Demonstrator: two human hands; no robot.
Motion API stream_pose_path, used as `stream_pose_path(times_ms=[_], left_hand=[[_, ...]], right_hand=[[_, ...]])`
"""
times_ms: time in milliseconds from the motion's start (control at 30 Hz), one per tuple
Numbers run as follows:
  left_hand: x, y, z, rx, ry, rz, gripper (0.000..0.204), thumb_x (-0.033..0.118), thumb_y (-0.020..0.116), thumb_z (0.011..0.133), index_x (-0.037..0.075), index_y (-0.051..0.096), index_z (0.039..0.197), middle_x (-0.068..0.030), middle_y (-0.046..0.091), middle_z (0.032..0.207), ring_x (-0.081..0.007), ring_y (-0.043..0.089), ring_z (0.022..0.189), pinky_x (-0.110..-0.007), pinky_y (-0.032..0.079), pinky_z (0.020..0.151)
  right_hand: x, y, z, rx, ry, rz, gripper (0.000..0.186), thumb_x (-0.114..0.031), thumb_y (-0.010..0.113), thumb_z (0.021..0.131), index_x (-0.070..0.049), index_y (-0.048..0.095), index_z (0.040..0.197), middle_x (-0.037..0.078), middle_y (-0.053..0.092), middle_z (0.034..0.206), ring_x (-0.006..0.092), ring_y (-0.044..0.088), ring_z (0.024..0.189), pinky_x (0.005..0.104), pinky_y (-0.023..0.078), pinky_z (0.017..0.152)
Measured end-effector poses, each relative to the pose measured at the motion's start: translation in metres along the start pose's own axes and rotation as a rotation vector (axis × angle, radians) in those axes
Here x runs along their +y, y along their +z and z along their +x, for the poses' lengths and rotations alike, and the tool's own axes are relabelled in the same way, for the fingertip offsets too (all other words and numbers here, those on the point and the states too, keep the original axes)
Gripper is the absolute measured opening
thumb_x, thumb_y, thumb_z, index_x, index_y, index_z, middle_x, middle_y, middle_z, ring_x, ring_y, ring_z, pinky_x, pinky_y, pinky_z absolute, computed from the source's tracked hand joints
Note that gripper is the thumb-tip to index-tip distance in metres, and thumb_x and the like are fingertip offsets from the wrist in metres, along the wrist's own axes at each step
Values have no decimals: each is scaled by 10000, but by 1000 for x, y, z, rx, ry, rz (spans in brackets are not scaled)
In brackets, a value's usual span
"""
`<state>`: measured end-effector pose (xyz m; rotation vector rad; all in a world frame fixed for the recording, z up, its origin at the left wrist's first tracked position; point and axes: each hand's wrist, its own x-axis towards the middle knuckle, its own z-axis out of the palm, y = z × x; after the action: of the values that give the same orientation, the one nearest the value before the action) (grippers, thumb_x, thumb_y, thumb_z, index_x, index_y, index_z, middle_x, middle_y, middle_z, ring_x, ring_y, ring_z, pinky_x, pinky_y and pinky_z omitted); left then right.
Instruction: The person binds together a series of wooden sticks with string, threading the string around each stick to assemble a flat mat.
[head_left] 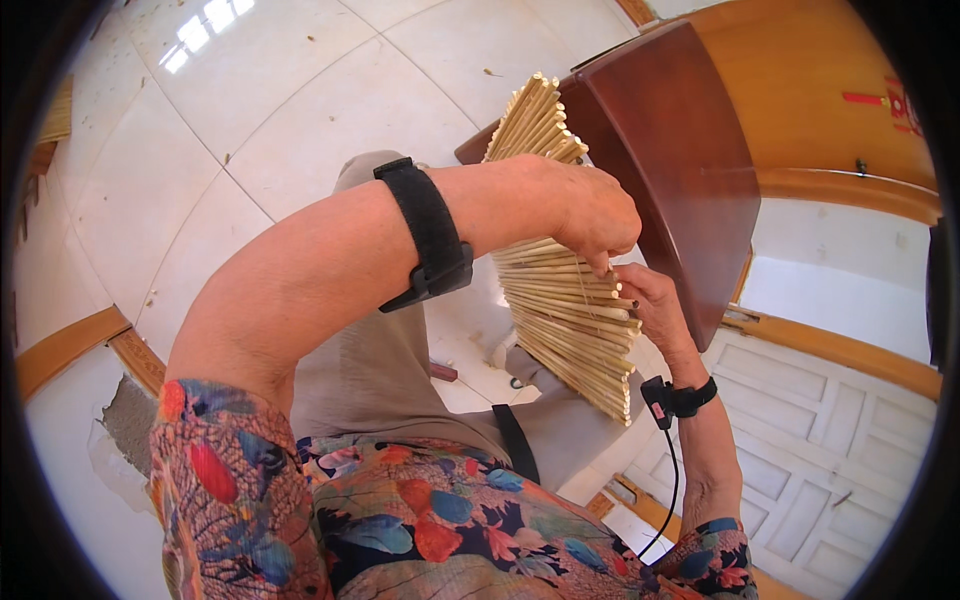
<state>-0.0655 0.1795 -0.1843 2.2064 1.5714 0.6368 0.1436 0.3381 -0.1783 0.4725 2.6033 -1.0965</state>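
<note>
A mat of thin, straw-coloured reed sticks (565, 305), laid side by side and bound with thin string, leans over my right knee. Its upper part fans out beyond my left forearm. My left hand (597, 210) reaches across from the left with its fingers curled down at the mat's right edge. Whatever the fingertips pinch there is hidden. Just below it, my right hand (652, 300) is closed on the same edge, thumb and fingers at the cut stick ends. The two hands nearly touch.
A dark red-brown wooden piece of furniture (670, 150) stands close beyond my hands. Pale floor tiles (290, 100) spread to the left, with small bits scattered on them. A white panelled door (800, 420) lies at the right. A black cable (672, 500) runs from my right wrist strap.
</note>
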Motion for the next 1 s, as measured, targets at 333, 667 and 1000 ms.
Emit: stream_pose_path(times_ms=[333, 667, 1000], left_hand=[[1, 3, -10, -5, -29, 73, 254, 295, 697, 814, 52, 679, 740, -124, 640, 659, -339, 603, 680, -418, 486, 749], [4, 28, -47, 299, 179, 108, 89, 145, 633, 765, 57, 617, 765, -70, 641, 789, -245, 610, 795, -346, 468, 719], [31, 23, -68, 242, 93, 154, 270, 120, 637, 710, 16, 652, 959, -118, 674, 1061, -258, 649, 1006, -391, 511, 869]], right_hand=[[-16, 5, 0, -36, 9, 18, 197, -35, 603, 953, -46, 681, 1134, 30, 676, 938, 124, 606, 784, 259, 525, 696], [-29, 14, -2, 2, -322, -177, 225, -48, 655, 878, -88, 698, 1095, 83, 678, 914, 258, 652, 749, 329, 531, 668], [-33, 31, -14, -38, -370, -194, 112, -84, 568, 835, -93, 583, 946, 103, 571, 783, 324, 644, 727, 416, 520, 600]])
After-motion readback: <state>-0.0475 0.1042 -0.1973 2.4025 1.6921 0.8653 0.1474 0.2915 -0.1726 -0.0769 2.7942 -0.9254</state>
